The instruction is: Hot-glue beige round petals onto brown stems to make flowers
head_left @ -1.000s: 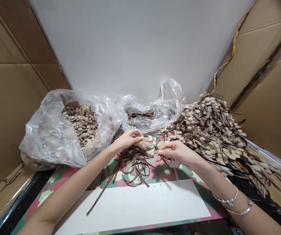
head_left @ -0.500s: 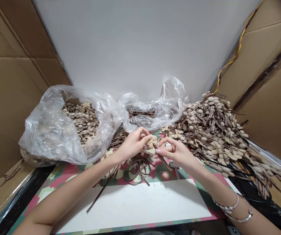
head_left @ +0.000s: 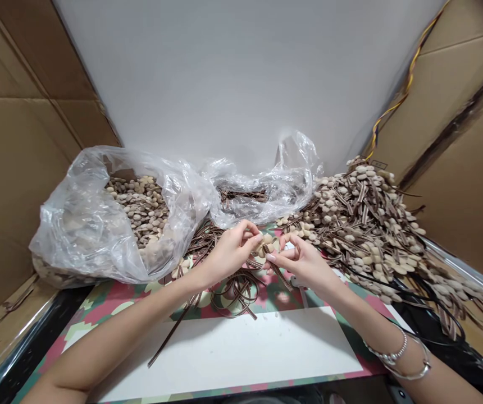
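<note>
My left hand (head_left: 237,245) pinches the left edge of a small beige padded piece (head_left: 268,241) above the middle of the mat. On its other side, my right hand (head_left: 298,260) has thumb and fingers closed on a brown striped ribbon (head_left: 280,275) that lies against the beige piece and hangs down toward the mat. Just below both hands is a loose tangle of the same brown ribbons (head_left: 239,292). One long strand reaches onto the white sheet (head_left: 233,353).
A clear plastic bag (head_left: 94,224) of beige pieces stands at the left. Behind my hands is another plastic bag (head_left: 267,205) with ribbons. A large heap of beige pieces with ribbons (head_left: 363,224) covers the right. Cardboard walls (head_left: 469,151) flank both sides.
The beige piece has shifted very slightly to the right between my hands. Both hands keep nearly the same pose and place.
</note>
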Tool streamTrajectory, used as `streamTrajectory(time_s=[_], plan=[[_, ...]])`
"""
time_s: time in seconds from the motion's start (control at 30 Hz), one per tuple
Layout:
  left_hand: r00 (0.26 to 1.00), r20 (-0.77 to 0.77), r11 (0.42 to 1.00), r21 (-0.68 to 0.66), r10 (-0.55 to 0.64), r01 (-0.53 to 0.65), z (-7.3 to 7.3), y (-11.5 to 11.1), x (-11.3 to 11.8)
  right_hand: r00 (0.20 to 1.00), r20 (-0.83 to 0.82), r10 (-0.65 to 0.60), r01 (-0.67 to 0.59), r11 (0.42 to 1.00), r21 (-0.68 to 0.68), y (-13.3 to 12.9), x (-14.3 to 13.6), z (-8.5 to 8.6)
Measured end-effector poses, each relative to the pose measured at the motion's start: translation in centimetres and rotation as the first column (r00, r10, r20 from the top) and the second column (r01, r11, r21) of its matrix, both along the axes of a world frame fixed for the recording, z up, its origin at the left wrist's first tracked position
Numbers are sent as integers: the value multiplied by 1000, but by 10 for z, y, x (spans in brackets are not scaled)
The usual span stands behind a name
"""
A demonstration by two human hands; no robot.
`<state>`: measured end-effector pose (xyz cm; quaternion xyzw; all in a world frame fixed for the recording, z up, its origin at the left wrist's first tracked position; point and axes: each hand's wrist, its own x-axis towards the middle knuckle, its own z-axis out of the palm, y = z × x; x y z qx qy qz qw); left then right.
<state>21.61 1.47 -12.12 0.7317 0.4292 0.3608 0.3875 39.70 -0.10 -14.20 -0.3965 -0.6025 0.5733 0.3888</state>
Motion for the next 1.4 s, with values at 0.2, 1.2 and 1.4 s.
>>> streamTrajectory(time_s=[0.2, 1.2, 1.4], plan=[[997, 78, 998, -56, -8, 13, 1, 0, -1, 1000, -5, 11, -11, 1000, -17, 0, 1, -1], [996, 86, 997, -65, -31, 37, 2, 0, -1, 918, 380, -113, 20, 970, 242, -1, 14, 11], [999, 47, 999, -41, -25, 27, 3, -1, -1, 912, 380, -155, 51, 962, 270, -6, 14, 18]])
